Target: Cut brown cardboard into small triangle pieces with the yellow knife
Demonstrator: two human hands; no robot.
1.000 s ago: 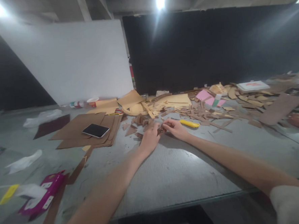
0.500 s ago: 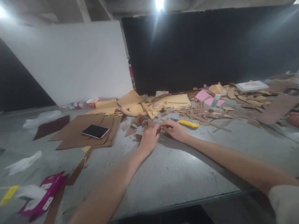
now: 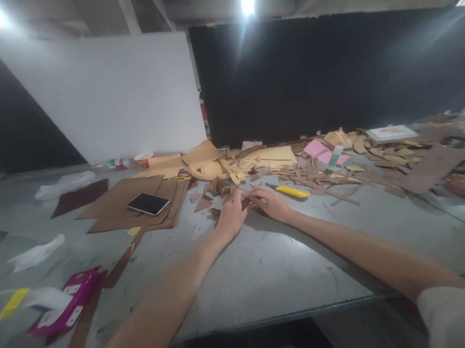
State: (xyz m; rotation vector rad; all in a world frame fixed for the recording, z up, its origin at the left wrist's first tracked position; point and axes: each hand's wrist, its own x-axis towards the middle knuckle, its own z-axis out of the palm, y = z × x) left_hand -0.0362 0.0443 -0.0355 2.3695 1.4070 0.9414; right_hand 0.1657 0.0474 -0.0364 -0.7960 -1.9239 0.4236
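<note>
My left hand (image 3: pixel 232 214) and my right hand (image 3: pixel 272 203) meet over the table, with their fingertips close together. Both are closed, pinching a small brown scrap (image 3: pixel 246 201) that is mostly hidden by the fingers. Just beyond and left of my left hand lie several brown cut pieces (image 3: pixel 205 202), some triangular. A yellow utility knife (image 3: pixel 292 192) rests near my right hand, its blade pointing left.
A phone (image 3: pixel 148 204) lies on stacked brown sheets (image 3: pixel 114 199) at left. Nearer stands a magenta tissue pack (image 3: pixel 73 304). Brown strips (image 3: pixel 311 177) and tan offcuts (image 3: pixel 216 167) cover the back of the grey table (image 3: pixel 270 276). A white box (image 3: pixel 391 134) sits back right.
The fingers of my left hand have shifted slightly upward, and a bit more of the brown scrap shows between the hands. Everything on the table has stayed put.
</note>
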